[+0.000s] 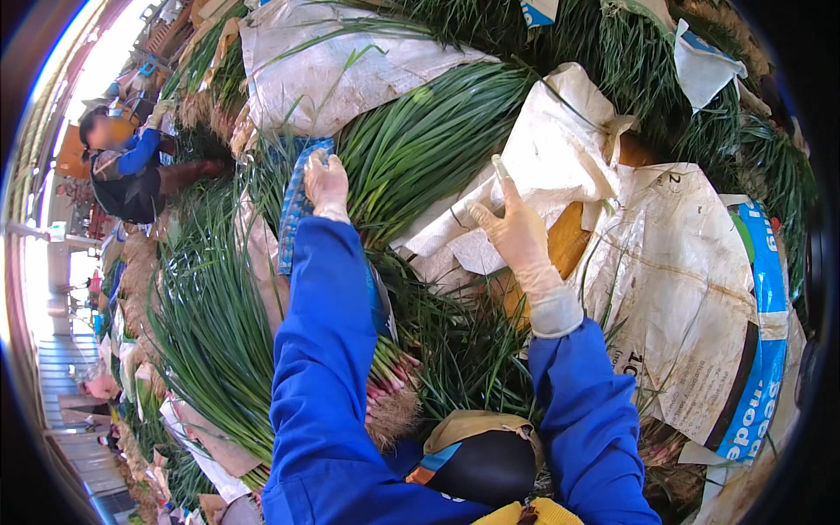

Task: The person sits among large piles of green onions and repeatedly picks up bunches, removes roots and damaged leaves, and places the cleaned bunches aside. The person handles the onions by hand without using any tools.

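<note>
A large bunch of leafy green onions point(433, 138) lies before me, its long leaves between my two hands. My left hand point(327, 184), in a pale thin glove, has its fingers curled at the edge of a blue woven sack strip point(291, 226). Whether it grips the strip cannot be told. My right hand point(518, 230), gloved the same way, has index finger and thumb spread beside the white woven sack point(558, 144) at the leaves' right. Nothing shows between its fingers. Below my left forearm another bunch shows reddish stems and a mass of roots point(394, 413).
More green onions point(203, 315) are heaped at left. A pale woven sack point(354, 65) covers leaves at the top; a printed sack point(682, 295) lies right. Yellow-brown material point(569, 239) shows under the white sack. Another person point(128, 164) crouches at the upper left.
</note>
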Action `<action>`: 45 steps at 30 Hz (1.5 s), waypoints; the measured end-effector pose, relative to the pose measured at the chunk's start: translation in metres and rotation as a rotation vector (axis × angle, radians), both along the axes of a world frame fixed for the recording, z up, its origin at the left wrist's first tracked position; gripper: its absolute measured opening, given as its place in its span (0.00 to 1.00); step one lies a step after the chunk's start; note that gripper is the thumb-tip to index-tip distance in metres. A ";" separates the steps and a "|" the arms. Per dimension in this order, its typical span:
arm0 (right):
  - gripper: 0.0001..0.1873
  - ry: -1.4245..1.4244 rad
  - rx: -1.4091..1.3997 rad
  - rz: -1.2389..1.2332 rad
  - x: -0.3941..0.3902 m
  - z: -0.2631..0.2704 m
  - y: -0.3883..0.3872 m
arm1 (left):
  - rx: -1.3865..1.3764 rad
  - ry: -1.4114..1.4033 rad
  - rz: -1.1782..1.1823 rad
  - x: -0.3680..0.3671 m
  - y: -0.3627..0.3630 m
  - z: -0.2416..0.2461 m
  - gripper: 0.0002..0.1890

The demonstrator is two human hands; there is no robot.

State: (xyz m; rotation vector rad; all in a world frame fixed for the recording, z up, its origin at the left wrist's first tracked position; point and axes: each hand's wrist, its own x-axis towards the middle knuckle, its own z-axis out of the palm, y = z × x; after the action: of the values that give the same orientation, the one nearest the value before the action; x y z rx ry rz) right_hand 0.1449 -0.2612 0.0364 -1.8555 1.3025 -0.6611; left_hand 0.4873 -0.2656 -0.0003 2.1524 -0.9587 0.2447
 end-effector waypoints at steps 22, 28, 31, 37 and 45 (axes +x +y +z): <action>0.10 -0.196 0.170 -0.025 -0.042 -0.021 0.073 | 0.926 -0.116 -0.134 0.004 -0.026 0.001 0.37; 0.12 -0.377 0.110 -0.184 -0.098 0.016 0.120 | 0.790 -0.316 -0.372 -0.061 0.006 0.019 0.33; 0.15 -0.352 0.003 -0.253 -0.155 0.025 0.129 | 0.694 -0.408 -0.512 -0.120 0.024 0.023 0.31; 0.14 -0.639 0.100 -0.581 -0.268 0.054 0.130 | 0.711 -0.258 -0.927 -0.267 0.067 0.024 0.40; 0.12 0.042 -0.301 -0.555 -0.369 0.069 0.117 | -0.017 -0.190 -0.599 -0.238 0.036 -0.024 0.37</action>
State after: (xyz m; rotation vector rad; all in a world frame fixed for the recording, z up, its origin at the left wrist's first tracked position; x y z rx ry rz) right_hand -0.2246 -0.1446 0.1052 -1.7391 1.8513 -1.1641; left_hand 0.2490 -0.2297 -0.0240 1.7492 -1.6478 0.1591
